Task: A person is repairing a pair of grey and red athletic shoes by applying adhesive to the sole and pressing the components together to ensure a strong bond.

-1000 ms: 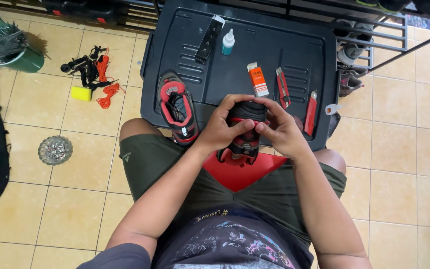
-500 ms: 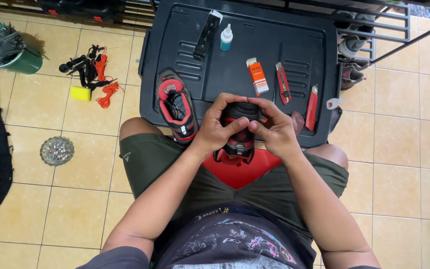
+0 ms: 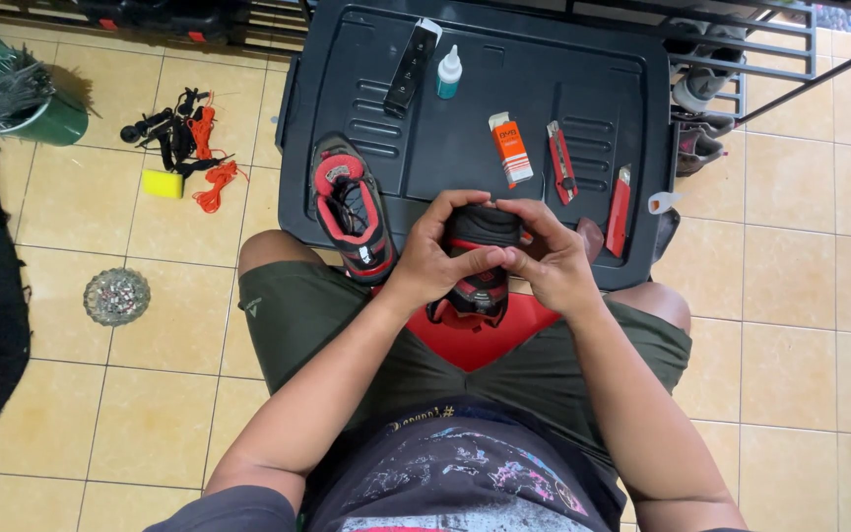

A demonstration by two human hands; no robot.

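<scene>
**Both hands on the shoe, over the lap**

From the head camera we see our left hand (image 3: 432, 258) and right hand (image 3: 551, 264) both wrapped around a black and red shoe (image 3: 479, 268), held above the red seat (image 3: 475, 340) between our knees, thumbs meeting on its upper side. Just left of it the second shoe (image 3: 351, 208) lies on the edge of the black lid (image 3: 504, 89). Further back on the lid lie an orange box (image 3: 511, 148), two red cutters (image 3: 560, 162), a glue bottle (image 3: 448, 74) and a black bar (image 3: 412, 65). On the tiled floor to the left we see a yellow sponge (image 3: 162, 183), red cord (image 3: 211, 172) and a green bucket (image 3: 22, 99). Nothing stands between our hands and the lid.
</scene>
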